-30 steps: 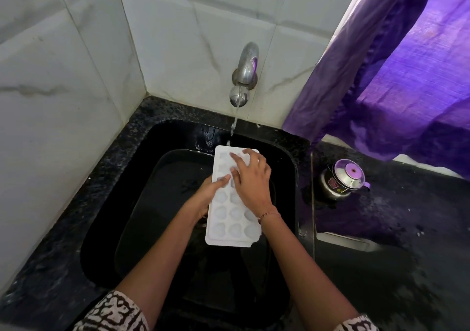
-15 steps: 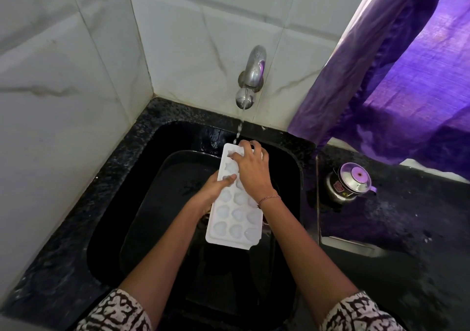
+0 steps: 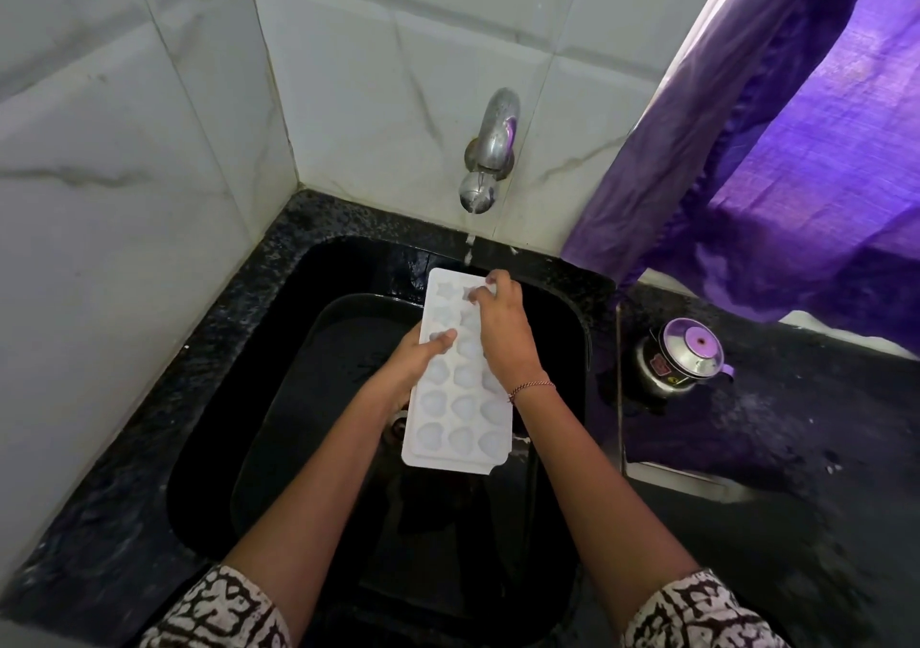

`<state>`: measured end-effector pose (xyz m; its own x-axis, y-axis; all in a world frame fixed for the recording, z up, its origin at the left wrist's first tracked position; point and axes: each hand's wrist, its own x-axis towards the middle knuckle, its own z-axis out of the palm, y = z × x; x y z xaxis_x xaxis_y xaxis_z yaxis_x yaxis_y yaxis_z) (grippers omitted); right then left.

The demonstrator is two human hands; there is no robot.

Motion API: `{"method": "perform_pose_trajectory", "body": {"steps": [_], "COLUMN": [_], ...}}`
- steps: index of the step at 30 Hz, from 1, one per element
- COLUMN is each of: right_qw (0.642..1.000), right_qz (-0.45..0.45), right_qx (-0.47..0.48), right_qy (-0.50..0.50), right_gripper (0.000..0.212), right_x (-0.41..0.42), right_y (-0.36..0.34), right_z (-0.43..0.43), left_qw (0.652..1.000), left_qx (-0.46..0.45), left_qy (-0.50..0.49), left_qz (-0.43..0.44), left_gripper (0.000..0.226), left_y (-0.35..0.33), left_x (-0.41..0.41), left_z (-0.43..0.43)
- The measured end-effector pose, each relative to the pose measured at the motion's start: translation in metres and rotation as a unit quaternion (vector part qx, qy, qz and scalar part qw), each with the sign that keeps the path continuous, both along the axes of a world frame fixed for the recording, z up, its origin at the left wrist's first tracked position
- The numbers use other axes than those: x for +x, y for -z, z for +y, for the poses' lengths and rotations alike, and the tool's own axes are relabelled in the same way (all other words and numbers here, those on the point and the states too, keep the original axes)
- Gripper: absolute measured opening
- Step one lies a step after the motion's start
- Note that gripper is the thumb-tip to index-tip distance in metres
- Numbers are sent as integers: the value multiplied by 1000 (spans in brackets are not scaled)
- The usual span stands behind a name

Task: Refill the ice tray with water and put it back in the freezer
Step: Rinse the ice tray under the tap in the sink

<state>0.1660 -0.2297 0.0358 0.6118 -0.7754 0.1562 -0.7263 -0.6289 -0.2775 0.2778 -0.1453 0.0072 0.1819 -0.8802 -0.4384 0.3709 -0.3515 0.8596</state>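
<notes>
A white ice tray (image 3: 458,413) with star and heart moulds hangs over the black sink (image 3: 239,428), its far end under the running water. My left hand (image 3: 420,356) grips the tray's left edge, thumb on top. My right hand (image 3: 503,328) lies across the tray's upper right part, fingertips curled at the far end where the stream lands. A steel tap (image 3: 490,149) on the tiled wall pours a thin stream onto the tray's far end.
A small steel kettle with a purple-tinted lid (image 3: 679,358) stands on the dark counter (image 3: 796,448) right of the sink. A purple curtain (image 3: 776,149) hangs at upper right. White marble tiles (image 3: 124,199) close in the left and back.
My right hand slid along the tray toward its far end under the tap. The tray stayed over the sink in my left hand.
</notes>
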Motion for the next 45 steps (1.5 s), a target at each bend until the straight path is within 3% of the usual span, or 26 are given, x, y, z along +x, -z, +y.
{"method": "perform_pose_trajectory", "body": {"steps": [3, 6, 8, 14, 17, 21, 30, 42, 45], "right_qw": [1000, 999, 997, 997, 999, 1000, 1000, 999, 999], "right_qz": [12, 45, 67, 16, -35, -18, -7, -12, -19], "right_qx": [1, 20, 20, 28, 9, -5, 1, 30, 33], "right_qy": [-2, -18, -28, -67, -18, 19, -7, -18, -31], "right_gripper": [43, 68, 74, 43, 42, 34, 41, 28, 14], "right_x": [0, -2, -4, -10, -9, -8, 6, 6, -2], "right_y": [0, -5, -7, -1, 4, 9, 10, 14, 17], "right_z": [0, -2, -3, -7, -8, -6, -6, -6, 3], "left_qw": [1000, 1000, 1000, 1000, 1000, 1000, 999, 999, 999], "left_qx": [2, -5, -6, -5, -1, 4, 0, 11, 19], "left_qy": [1, 5, 8, 4, -11, -15, -27, -25, -32], "left_qz": [2, 0, 1, 10, 13, 21, 17, 18, 25], "left_gripper": [36, 32, 31, 35, 34, 37, 43, 40, 42], "left_y": [0, -1, -1, 3, 0, -1, 3, 12, 15], "left_x": [1, 2, 2, 5, 7, 14, 28, 27, 27], "left_z": [1, 3, 4, 11, 12, 13, 19, 22, 23]}}
